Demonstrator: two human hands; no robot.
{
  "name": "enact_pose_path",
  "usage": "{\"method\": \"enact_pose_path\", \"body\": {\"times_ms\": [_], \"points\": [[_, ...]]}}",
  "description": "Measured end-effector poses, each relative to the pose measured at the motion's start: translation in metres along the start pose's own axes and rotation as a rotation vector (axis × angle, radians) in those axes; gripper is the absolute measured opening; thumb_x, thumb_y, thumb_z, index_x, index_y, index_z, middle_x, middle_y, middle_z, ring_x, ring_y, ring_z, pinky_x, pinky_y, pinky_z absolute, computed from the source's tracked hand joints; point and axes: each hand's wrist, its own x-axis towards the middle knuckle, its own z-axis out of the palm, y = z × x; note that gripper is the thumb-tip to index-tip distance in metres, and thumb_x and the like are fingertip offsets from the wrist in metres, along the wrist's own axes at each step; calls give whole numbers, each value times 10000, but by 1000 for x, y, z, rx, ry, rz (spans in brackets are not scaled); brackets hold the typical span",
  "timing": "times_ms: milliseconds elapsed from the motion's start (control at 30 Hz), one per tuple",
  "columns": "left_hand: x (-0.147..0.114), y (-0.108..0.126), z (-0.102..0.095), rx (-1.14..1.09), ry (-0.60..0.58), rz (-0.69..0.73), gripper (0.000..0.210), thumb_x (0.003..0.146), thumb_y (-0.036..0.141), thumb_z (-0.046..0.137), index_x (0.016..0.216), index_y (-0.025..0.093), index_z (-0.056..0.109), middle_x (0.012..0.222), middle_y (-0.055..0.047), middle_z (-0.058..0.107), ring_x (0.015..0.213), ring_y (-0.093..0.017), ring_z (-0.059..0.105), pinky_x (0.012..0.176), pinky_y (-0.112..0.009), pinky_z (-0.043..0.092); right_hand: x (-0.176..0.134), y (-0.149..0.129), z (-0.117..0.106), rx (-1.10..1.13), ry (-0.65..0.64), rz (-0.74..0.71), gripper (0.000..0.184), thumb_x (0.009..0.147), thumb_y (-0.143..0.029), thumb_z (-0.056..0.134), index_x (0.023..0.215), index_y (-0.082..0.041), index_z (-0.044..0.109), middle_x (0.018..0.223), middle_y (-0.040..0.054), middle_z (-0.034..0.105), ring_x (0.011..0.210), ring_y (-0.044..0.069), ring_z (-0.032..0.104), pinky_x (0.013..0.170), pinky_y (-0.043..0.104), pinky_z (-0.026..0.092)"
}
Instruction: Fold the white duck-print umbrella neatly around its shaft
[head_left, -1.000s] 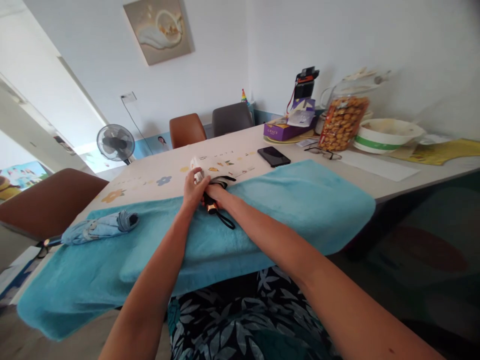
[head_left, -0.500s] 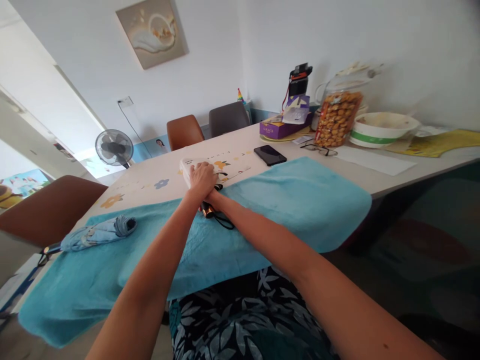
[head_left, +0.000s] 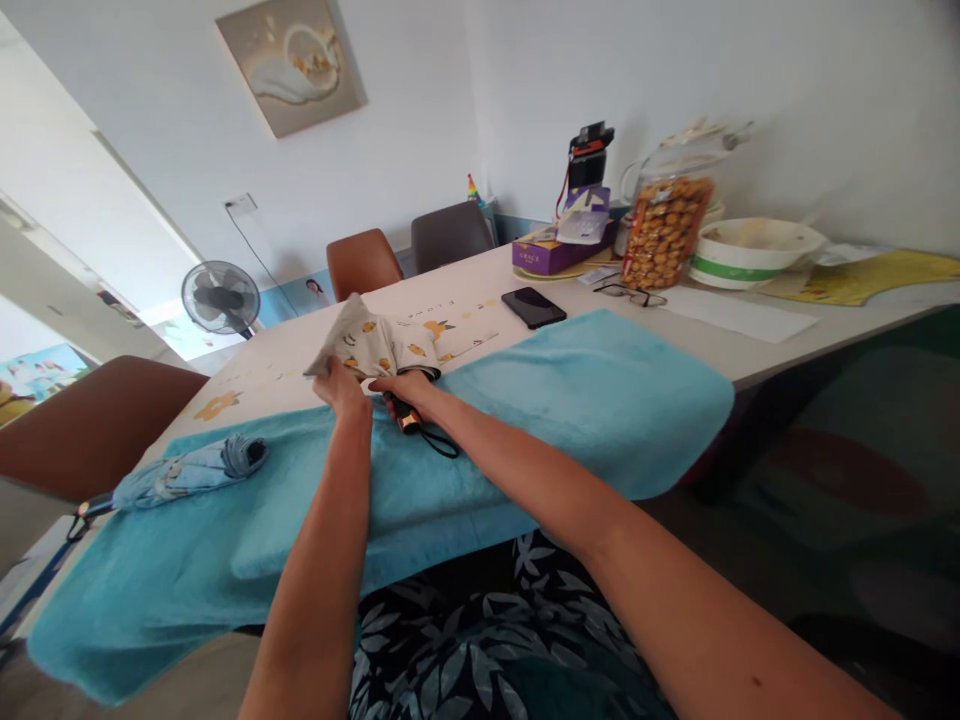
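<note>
A folding umbrella [head_left: 379, 345] with a cream canopy printed with orange figures lies partly across the table and a blue towel [head_left: 577, 385]. Its black handle [head_left: 404, 412] has a gold end and a looped black strap, and it points toward me. My right hand [head_left: 409, 390] is closed around the umbrella near the handle. With its fingers pinched on the canopy's left edge, my left hand [head_left: 341, 385] holds a flap raised and spread to the left. A rolled light-blue umbrella [head_left: 191, 472] rests on the towel at the left.
Beyond the towel lie a black phone [head_left: 533, 307] and eyeglasses [head_left: 630, 294]. Farther right stand a purple box [head_left: 551, 255], a jar of brown snacks [head_left: 667, 230] and a white bowl [head_left: 754, 255]. Chairs [head_left: 364, 262] and a fan [head_left: 221, 297] are past the table.
My left hand has moved left from on top of the umbrella, drawing a canopy flap out and up. My right hand stays by the handle. The view has shifted slightly.
</note>
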Motion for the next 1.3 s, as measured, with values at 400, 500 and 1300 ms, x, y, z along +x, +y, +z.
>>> {"method": "enact_pose_path", "body": {"times_ms": [400, 500, 1300], "points": [[-1, 5, -4, -404, 164, -255, 195, 806, 245, 565, 980, 161, 540, 873, -45, 605, 784, -156, 645, 612, -280, 580, -7, -8, -11, 223, -18, -50, 439, 880, -591, 523, 847, -154, 514, 554, -15, 528, 392, 99, 488, 321, 198, 423], [-2, 5, -4, -393, 164, -254, 191, 805, 247, 559, 970, 157, 530, 882, -49, 600, 775, -155, 639, 590, -272, 574, -7, -8, -9, 165, 30, -28, 359, 899, -485, 562, 808, -143, 502, 541, -20, 519, 397, 90, 481, 333, 187, 424], [15, -9, -16, -107, 67, -337, 159, 826, 239, 550, 717, 169, 459, 553, 68, 402, 405, -52, 364, 433, -177, 401, -16, -24, -22, 269, -91, -211, 286, 899, -374, 603, 753, -151, 497, 564, -41, 515, 377, 51, 441, 327, 167, 378]]}}
